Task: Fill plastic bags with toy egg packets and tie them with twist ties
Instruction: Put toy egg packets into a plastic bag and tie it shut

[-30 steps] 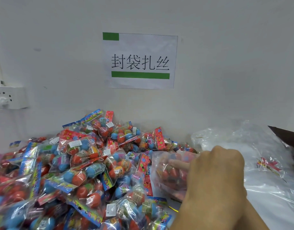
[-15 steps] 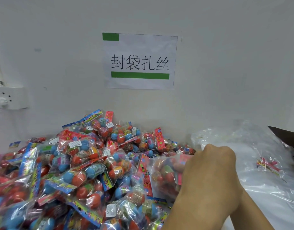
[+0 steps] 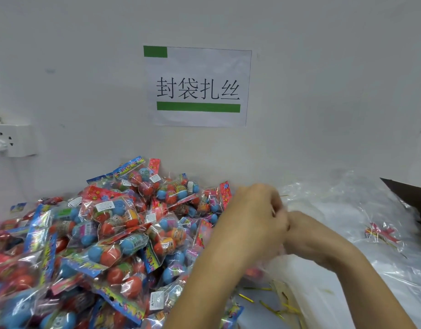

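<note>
**Both hands bunched together right of the egg packet pile**

Your landmark is the pile of toy egg packets [image 3: 105, 238], heaped against the white wall and filling the left half of the view. Blue, red and orange eggs show through clear wrappers with printed header strips.

Your left hand [image 3: 257, 217] sits at the pile's right edge, back of hand to the camera, fingers curled inward. Your right hand [image 3: 316, 236] touches it from the right, fingers also curled, tips meeting the left hand's. What they pinch is motion-blurred; a thin gold strand sticks out just above the left hand, but you cannot tell for certain what either hand grips.

A filled plastic bag [image 3: 259, 269] shows partly below the two hands, right of the pile, red contents faint through the film. Whether the hands hold its neck is hidden.

Loose gold twist ties [image 3: 271, 305] lie on the counter [image 3: 328, 290] below the hands, right of the pile's lower edge.

Farther right of the pile, a stack of empty clear plastic bags [image 3: 361, 210] spreads over the counter, with a red-printed scrap [image 3: 380, 233] on it.

Above the pile, a paper sign [image 3: 197, 86] with Chinese characters and green bars is stuck to the wall. Up left of the pile, a white wall socket [image 3: 12, 141].
</note>
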`<state>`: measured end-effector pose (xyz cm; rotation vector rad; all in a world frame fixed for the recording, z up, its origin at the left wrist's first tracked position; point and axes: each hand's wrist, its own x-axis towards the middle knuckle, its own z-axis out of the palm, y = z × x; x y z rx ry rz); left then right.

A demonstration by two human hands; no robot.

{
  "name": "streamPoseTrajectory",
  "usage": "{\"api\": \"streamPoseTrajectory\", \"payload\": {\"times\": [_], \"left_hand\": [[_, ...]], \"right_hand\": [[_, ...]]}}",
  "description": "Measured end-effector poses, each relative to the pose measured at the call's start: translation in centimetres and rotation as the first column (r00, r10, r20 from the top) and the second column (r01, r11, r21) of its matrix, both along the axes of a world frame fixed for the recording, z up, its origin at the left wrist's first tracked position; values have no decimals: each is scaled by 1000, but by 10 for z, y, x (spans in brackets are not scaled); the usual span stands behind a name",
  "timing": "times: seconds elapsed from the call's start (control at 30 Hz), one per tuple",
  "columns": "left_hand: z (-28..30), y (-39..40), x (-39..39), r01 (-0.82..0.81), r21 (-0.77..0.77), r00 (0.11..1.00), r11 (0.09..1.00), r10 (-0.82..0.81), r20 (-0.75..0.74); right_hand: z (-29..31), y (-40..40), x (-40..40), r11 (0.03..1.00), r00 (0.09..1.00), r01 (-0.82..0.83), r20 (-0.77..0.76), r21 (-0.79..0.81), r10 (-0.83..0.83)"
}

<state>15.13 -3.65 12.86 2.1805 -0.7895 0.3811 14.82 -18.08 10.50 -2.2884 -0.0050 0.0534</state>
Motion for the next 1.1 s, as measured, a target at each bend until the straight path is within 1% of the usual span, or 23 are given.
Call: {"api": "streamPoseTrajectory", "payload": {"times": [0.1,0.17,0.3,0.33,0.37,0.4,0.47,0.5,0.53,0.6,0.63,0.67,0.7,0.73,0.77,0.8,0.83,0.9,0.97,1.0,1.03,1.1], "left_hand": [[2,13,8,-11,-48,1000,999,9,-27],[3,15,7,6,-73,999,997,-8,-33],[4,7,-1,58,-24,998,998,-58,-21],[3,4,-3,65,-13,998,998,-65,-5],[3,1,-5,67,-11,998,998,-67,9],[2,-2,-7,71,-10,997,997,-70,21],[1,-8,-12,85,5,996,996,-85,37],[0,-10,-14,92,18,995,996,-93,43],[0,-11,-15,102,24,994,995,-103,44],[0,-10,-12,135,-3,991,991,-135,6],[1,-7,-7,144,-41,989,989,-145,-19],[1,-2,-1,134,-100,990,986,-139,-39],[0,5,8,104,-169,992,980,-114,-52],[-3,14,18,52,-215,996,975,-66,-55],[-7,25,29,-13,-206,999,978,3,-50],[-13,36,39,-77,-141,996,987,70,-54],[-20,47,48,-117,-42,990,992,113,-81],[-38,63,63,-85,169,971,982,120,-206],[-56,68,72,-19,334,943,942,128,-308],[-63,67,74,-2,378,933,926,137,-332],[-68,65,74,20,388,930,922,125,-346],[-76,60,75,84,336,933,938,45,-357]], "right_hand": [[8,9,-6,989,986,-119,105,-89,128],[1,11,-3,976,974,-168,129,-141,187],[-9,16,4,940,934,-233,213,-248,287],[-9,16,6,922,934,-236,191,-306,303],[-8,17,7,881,941,-237,129,-409,313],[-6,16,5,858,959,-230,44,-459,280],[-9,11,3,849,975,-209,-33,-485,221],[-9,10,1,837,975,-205,-35,-508,217],[-10,8,0,836,975,-205,-33,-510,218],[-10,5,4,861,969,-212,15,-461,246],[-8,6,7,881,960,-241,31,-406,278],[-8,4,8,928,953,-254,94,-273,289],[-8,2,10,948,946,-254,155,-189,285],[-9,1,11,955,946,-236,182,-177,268],[-11,-2,13,954,945,-214,202,-208,256],[-14,-6,14,956,946,-191,217,-224,240],[-14,-6,16,958,944,-185,230,-220,236],[-15,-6,17,962,948,-172,230,-212,221],[-14,-1,14,957,957,-168,193,-235,216],[-13,0,13,954,960,-167,179,-248,214],[-12,1,13,952,964,-164,164,-259,211],[-9,4,11,942,965,-176,140,-286,222]]}}
